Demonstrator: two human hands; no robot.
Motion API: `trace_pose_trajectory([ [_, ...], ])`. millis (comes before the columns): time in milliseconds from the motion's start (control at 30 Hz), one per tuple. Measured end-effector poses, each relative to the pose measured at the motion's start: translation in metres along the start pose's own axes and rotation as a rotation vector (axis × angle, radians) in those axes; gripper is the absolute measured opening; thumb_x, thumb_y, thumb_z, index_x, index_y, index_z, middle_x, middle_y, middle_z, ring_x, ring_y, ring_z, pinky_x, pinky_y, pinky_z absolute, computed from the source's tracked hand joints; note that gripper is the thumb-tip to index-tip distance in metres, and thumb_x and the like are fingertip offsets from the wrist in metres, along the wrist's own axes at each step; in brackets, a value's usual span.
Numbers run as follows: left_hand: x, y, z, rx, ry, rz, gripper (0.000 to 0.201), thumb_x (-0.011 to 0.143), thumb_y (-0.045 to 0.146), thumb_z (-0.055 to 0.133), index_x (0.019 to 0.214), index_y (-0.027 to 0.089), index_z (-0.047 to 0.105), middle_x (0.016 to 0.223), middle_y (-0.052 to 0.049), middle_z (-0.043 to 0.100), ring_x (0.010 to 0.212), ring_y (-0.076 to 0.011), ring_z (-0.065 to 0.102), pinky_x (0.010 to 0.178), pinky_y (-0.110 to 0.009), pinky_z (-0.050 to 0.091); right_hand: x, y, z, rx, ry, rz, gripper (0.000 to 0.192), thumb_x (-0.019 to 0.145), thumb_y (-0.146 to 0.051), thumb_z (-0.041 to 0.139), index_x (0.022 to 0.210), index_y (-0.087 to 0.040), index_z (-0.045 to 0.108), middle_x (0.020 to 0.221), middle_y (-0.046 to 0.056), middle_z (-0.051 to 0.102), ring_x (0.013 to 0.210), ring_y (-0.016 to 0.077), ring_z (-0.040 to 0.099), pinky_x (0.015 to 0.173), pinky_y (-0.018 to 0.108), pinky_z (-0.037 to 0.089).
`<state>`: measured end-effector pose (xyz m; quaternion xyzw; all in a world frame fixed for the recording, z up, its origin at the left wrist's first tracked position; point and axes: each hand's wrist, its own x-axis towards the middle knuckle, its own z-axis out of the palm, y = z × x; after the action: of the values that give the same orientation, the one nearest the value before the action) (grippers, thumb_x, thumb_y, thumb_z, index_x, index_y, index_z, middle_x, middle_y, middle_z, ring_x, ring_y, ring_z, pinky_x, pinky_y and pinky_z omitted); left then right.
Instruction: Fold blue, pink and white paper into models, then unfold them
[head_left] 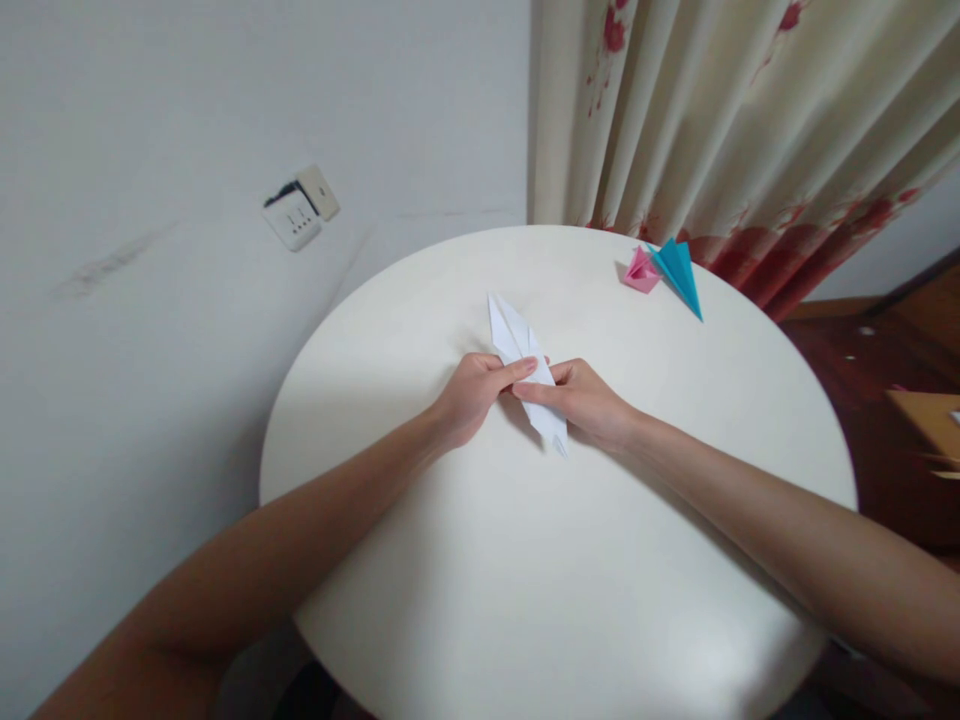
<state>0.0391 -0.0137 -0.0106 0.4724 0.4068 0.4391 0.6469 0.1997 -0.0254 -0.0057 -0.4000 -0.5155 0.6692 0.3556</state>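
Observation:
A long piece of folded white paper is held a little above the round table, slanting from upper left to lower right. Its far end splits into pointed flaps, and the near end narrows to a small folded tip. My left hand grips its left side, thumb pressed flat on top. From the right, my right hand pinches the same paper, its thumb lying across the middle just below the left thumb. The fingers under the paper are mostly hidden.
The round white table stands near a wall with a socket. At its far right edge lie a pink folded paper piece and a blue paper plane. A flowered curtain hangs behind them.

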Motion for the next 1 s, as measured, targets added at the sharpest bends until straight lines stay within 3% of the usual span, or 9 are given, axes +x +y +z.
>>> trace_pose_trajectory([
  [300,0.002,0.007,-0.005,0.06,0.039,0.107,0.028,0.076,0.043,0.078,0.071,0.015,0.078,0.084,-0.012,0.077,0.09,-0.0253,0.07,0.093,-0.04,0.05,-0.004,-0.011,-0.002,-0.152,0.003,0.074,0.035,0.06,-0.044,0.083,0.065,-0.011,0.072,0.052,-0.002,0.055,0.047,0.0075,0.04,0.046,0.024,0.025],
  [533,0.005,0.015,-0.009,0.002,0.122,0.156,0.027,0.073,0.04,0.081,0.075,0.013,0.076,0.09,-0.012,0.076,0.097,-0.0247,0.068,0.096,-0.04,0.048,-0.004,-0.01,-0.005,-0.173,0.004,0.039,0.031,0.062,-0.042,0.082,0.061,-0.013,0.072,0.053,0.0,0.056,0.05,0.0077,0.038,0.048,0.025,0.025],
  [767,0.009,0.023,-0.021,-0.05,0.233,0.266,0.028,0.071,0.038,0.083,0.077,0.013,0.074,0.091,-0.01,0.075,0.098,-0.0239,0.067,0.095,-0.041,0.049,-0.01,-0.015,-0.011,-0.128,-0.099,0.043,0.032,0.067,-0.046,0.082,0.07,-0.015,0.075,0.071,0.005,0.068,0.063,0.0112,0.05,0.059,0.026,0.038],
  [867,0.01,0.019,-0.019,-0.036,0.21,0.23,0.028,0.071,0.039,0.082,0.077,0.012,0.075,0.09,-0.011,0.075,0.095,-0.0238,0.068,0.095,-0.041,0.049,-0.007,-0.019,-0.016,-0.085,-0.109,0.022,0.039,0.073,-0.052,0.078,0.082,-0.015,0.076,0.083,0.008,0.071,0.071,0.0137,0.057,0.065,0.026,0.043],
  [1000,0.007,0.01,-0.014,0.065,0.073,0.13,0.032,0.071,0.044,0.081,0.074,0.012,0.077,0.086,-0.013,0.076,0.09,-0.0256,0.069,0.091,-0.041,0.05,0.004,-0.014,-0.018,-0.044,0.058,-0.102,0.045,0.073,-0.058,0.075,0.083,-0.014,0.076,0.087,0.009,0.072,0.076,0.0161,0.06,0.068,0.029,0.046],
])
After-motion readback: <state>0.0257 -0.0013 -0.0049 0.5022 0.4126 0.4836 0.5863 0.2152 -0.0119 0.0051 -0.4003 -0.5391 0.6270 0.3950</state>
